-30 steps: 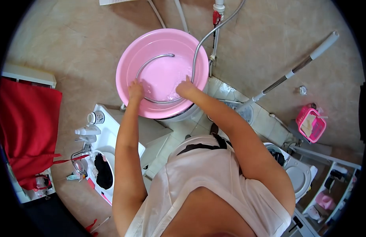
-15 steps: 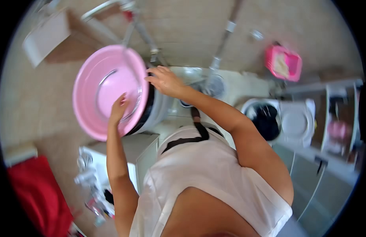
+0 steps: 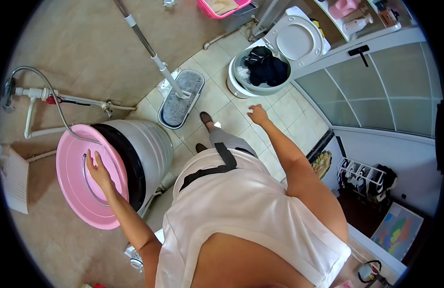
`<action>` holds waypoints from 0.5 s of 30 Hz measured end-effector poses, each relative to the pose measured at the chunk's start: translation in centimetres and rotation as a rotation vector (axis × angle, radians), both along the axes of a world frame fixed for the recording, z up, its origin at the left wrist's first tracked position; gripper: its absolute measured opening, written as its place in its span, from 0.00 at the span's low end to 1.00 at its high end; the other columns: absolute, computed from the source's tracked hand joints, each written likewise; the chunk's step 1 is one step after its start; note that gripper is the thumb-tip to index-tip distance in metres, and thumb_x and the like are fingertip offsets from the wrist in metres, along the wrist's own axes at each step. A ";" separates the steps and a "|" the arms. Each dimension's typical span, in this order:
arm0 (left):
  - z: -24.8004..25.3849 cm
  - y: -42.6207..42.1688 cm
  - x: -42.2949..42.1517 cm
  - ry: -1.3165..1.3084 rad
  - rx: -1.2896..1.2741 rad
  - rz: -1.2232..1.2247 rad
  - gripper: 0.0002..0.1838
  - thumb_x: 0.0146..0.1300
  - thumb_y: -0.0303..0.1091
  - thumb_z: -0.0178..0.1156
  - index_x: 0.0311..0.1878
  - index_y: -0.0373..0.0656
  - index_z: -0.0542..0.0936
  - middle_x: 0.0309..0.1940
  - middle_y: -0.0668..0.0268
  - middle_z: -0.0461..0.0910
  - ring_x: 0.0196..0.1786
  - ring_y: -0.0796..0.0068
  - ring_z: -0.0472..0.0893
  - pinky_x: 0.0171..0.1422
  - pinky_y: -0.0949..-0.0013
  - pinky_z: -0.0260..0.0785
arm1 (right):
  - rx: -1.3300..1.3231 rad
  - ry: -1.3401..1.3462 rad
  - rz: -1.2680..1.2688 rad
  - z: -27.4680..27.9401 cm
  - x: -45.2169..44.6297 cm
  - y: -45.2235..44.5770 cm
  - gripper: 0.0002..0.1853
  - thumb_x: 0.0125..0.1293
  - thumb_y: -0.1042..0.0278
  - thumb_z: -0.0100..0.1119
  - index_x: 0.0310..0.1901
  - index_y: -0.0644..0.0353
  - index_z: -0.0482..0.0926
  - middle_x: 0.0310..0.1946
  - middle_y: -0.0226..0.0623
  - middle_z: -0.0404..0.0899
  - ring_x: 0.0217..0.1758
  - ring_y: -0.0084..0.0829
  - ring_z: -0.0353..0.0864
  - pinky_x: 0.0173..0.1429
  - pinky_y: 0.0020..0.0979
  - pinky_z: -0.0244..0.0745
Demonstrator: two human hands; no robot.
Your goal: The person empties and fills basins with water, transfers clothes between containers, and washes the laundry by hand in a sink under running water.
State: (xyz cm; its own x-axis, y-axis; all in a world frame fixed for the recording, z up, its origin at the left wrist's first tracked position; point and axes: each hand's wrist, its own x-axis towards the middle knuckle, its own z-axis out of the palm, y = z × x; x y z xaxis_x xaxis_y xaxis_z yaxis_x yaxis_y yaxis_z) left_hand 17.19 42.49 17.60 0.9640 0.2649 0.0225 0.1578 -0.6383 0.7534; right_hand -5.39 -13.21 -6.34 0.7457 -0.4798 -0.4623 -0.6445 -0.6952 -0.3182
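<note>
Over the pink basin (image 3: 71, 192), my left hand (image 3: 99, 172) is open with its fingers stretched apart and nothing in them. A grey hose (image 3: 86, 180) curves into the basin beneath that hand. The tilted-looking basin sits on a large pale barrel (image 3: 147, 149) with a black band. My right hand (image 3: 258, 115) hangs in the air, loosely open and holding nothing. Nearest to it is a light tub (image 3: 267, 89) of dark clothes (image 3: 266, 67), resting on a white base beside the toilet (image 3: 298, 41).
A mop (image 3: 167, 74) stands in an oblong bucket (image 3: 199, 96) by the wall. Water pipes (image 3: 64, 96) run along the left wall. To the right are a glazed door (image 3: 399, 79) and a shoe rack (image 3: 363, 173). A pink basket (image 3: 222, 12) hangs at the top.
The view has swung toward the toilet and door. My right hand has left the basin's edge and reached out toward the tub of clothes. My left hand remains over the pink basin.
</note>
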 end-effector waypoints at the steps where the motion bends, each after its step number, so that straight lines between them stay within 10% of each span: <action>1: 0.3 -0.9 0.0 -0.034 0.021 -0.006 0.25 0.66 0.44 0.56 0.63 0.44 0.71 0.65 0.53 0.64 0.68 0.58 0.62 0.71 0.60 0.51 | 0.005 0.005 -0.042 -0.7 -1.9 -1.1 0.20 0.56 0.57 0.62 0.49 0.54 0.79 0.51 0.52 0.72 0.55 0.47 0.74 0.59 0.40 0.72; 15: -3.5 -17.8 -4.1 -0.235 0.496 -0.211 0.20 0.63 0.37 0.59 0.57 0.40 0.75 0.65 0.45 0.61 0.67 0.47 0.62 0.70 0.54 0.53 | -0.093 -0.136 -0.319 -5.0 0.2 -19.6 0.24 0.53 0.62 0.66 0.54 0.55 0.77 0.55 0.57 0.69 0.58 0.50 0.71 0.62 0.38 0.68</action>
